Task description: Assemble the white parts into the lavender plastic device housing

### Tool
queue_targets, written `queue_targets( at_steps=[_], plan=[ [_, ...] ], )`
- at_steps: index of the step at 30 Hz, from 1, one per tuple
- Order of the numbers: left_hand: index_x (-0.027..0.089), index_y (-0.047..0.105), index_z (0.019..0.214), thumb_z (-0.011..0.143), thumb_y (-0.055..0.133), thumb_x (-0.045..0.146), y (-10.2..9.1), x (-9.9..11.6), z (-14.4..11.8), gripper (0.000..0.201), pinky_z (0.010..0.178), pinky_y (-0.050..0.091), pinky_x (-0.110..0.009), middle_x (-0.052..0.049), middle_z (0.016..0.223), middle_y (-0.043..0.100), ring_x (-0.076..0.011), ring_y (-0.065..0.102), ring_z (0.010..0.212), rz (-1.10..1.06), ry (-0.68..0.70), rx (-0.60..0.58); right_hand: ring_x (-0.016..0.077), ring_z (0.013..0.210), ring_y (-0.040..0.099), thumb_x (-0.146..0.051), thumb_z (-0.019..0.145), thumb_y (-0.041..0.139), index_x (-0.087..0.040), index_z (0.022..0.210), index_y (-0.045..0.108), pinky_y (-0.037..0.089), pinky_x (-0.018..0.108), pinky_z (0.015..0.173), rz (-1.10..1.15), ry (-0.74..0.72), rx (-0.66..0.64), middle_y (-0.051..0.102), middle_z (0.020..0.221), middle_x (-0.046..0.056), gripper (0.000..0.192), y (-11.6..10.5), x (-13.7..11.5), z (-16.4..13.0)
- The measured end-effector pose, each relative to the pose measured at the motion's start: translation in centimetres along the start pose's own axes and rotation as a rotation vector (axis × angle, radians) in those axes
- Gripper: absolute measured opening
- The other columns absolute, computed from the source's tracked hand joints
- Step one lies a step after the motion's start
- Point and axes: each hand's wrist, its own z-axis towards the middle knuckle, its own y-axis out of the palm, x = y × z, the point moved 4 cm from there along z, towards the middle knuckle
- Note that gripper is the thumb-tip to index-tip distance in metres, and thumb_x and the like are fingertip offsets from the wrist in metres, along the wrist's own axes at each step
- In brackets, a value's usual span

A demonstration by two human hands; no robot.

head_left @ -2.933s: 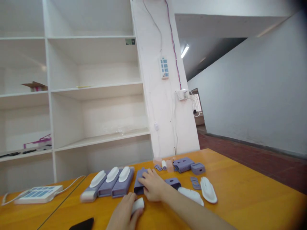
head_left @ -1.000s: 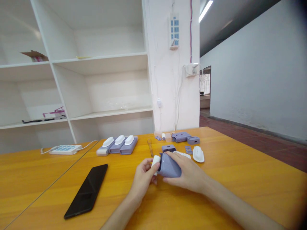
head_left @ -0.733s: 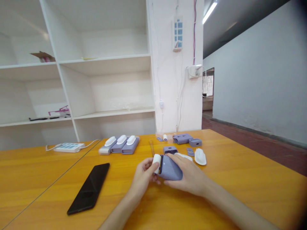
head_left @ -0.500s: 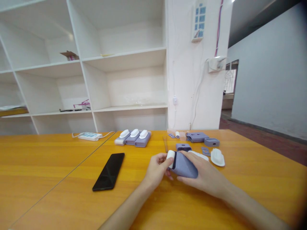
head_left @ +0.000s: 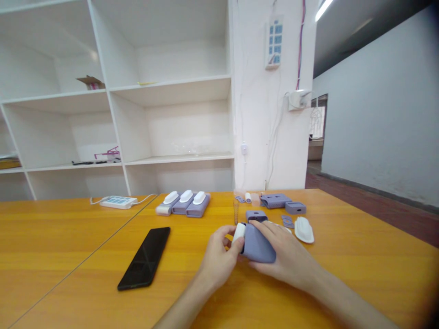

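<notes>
My right hand (head_left: 288,253) is wrapped round a purple-grey box-shaped housing (head_left: 259,246), which lies tilted just above the table. At the housing's left end, my left hand (head_left: 217,256) pinches a white rounded piece (head_left: 239,233) between thumb and fingers. The white piece sits against the dark open end; how far it reaches inside is hidden. Right behind the hands stands a small purple block with a hole (head_left: 256,214). A thin coil spring (head_left: 236,212) is near the left fingertips. A white part under the right fingers is mostly covered.
Three purple units with white tops (head_left: 186,203) stand at the table's back. A black phone (head_left: 146,258) lies to the left, a power strip (head_left: 118,202) behind it. Purple parts (head_left: 275,200), flat purple rings (head_left: 287,221) and a white cap (head_left: 304,230) lie to the right.
The dark gap between the white piece and the housing looks narrower. My view has shifted slightly, and both hands keep their hold.
</notes>
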Motion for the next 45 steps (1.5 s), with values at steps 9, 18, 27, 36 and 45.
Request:
queue_targets(
  at_steps=[9,18,27,36,45],
  plan=[
    [0.014,0.073,0.104,0.090,0.065,0.033,-0.4,0.6,-0.2,0.024,0.072,0.052,-0.031,-0.008,0.097,0.071,-0.0214,0.067,0.083,0.067,0.078,0.040,0.0325,0.117,0.057,-0.030,0.072,0.081,-0.022,0.143,0.045,0.044,0.050,0.101,-0.011,-0.024,0.026,0.060,0.130,0.012,0.079,-0.1,-0.6,0.3],
    [0.015,0.071,0.095,0.090,0.068,0.035,-0.5,0.1,0.1,0.021,0.070,0.046,-0.031,0.001,0.076,0.064,-0.0157,0.059,0.072,-0.003,0.083,0.071,0.0345,0.121,0.056,-0.032,0.074,0.079,-0.023,0.145,0.042,0.045,0.052,0.103,-0.022,-0.063,0.042,0.059,0.135,0.013,0.080,0.2,-0.7,0.0],
    [0.015,0.069,0.096,0.090,0.069,0.037,-0.2,0.0,0.1,0.023,0.074,0.049,-0.033,0.001,0.080,0.069,-0.0161,0.064,0.073,-0.163,0.056,0.025,0.0367,0.126,0.057,-0.036,0.076,0.078,-0.020,0.146,0.039,0.046,0.055,0.105,-0.036,-0.082,0.072,0.059,0.140,0.017,0.081,0.3,-1.2,-0.4],
    [0.014,0.070,0.102,0.093,0.067,0.031,0.0,0.3,0.0,0.020,0.086,0.054,-0.039,-0.001,0.088,0.074,-0.0188,0.070,0.084,-0.194,0.013,0.073,0.0383,0.120,0.060,-0.039,0.078,0.076,-0.014,0.145,0.043,0.050,0.056,0.101,-0.040,-0.054,0.092,0.062,0.135,0.021,0.078,0.3,-1.7,-0.3],
    [0.014,0.070,0.096,0.095,0.066,0.032,-0.2,1.1,0.7,0.019,0.081,0.057,-0.037,0.000,0.085,0.073,-0.0170,0.070,0.079,-0.128,-0.003,0.085,0.0402,0.122,0.060,-0.041,0.077,0.076,-0.016,0.145,0.044,0.050,0.056,0.101,-0.046,-0.043,0.115,0.062,0.135,0.020,0.079,0.4,-1.8,0.0]
  ],
)
